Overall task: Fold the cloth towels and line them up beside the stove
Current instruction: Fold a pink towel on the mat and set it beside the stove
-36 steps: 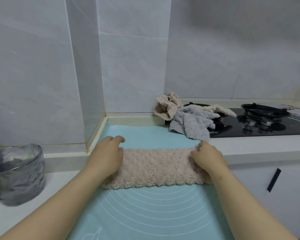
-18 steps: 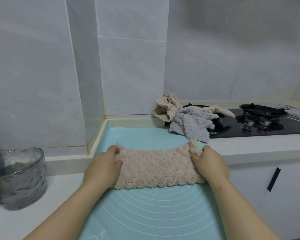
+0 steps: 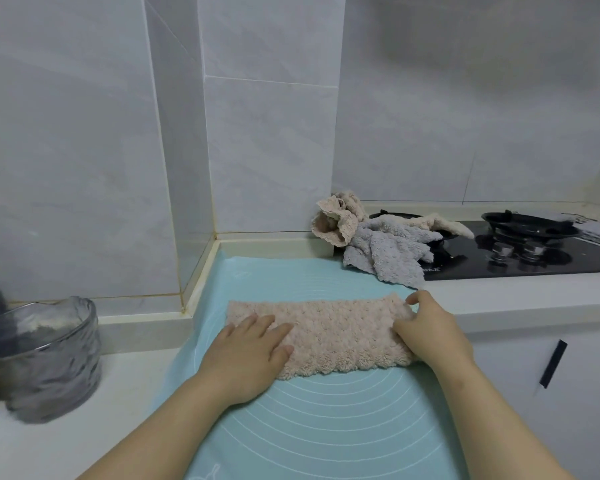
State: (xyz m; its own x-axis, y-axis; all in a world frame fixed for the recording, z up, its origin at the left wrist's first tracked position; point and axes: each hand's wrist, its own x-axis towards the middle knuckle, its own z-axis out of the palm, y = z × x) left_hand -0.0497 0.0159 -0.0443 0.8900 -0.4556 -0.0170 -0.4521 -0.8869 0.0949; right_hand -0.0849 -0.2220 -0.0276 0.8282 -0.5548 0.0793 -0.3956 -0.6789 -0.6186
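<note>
The left hand [image 3: 248, 355] lies flat with its fingers straight, pressing down on the left part of the pink towel [image 3: 340, 332] and holding nothing. The right hand [image 3: 430, 336] has its fingers curled over the towel's right end and seems to pinch that edge between thumb and fingers.

0.5 s ago both hands gripped the 2 ends and the far edge bowed upward. Now the left hand has let go and moved onto the cloth, and the towel lies straight and flat as a long folded strip across the teal silicone mat [image 3: 291, 427]. I judge that the lengthwise fold is set and is being smoothed. The likely next step is a crosswise fold, with the right end brought over toward the left while the flat hand anchors the strip.

Beyond the mat, 2 crumpled towels remain unfolded: a grey towel [image 3: 388, 256] and a beige towel [image 3: 336, 221], heaped over the left edge of the black gas stove [image 3: 551, 261]. No folded towel is lined up beside the stove yet, so the task looks to be at an early stage. A glass bowl [image 3: 45, 362] stands on the counter to the left, well apart from the mat.
</note>
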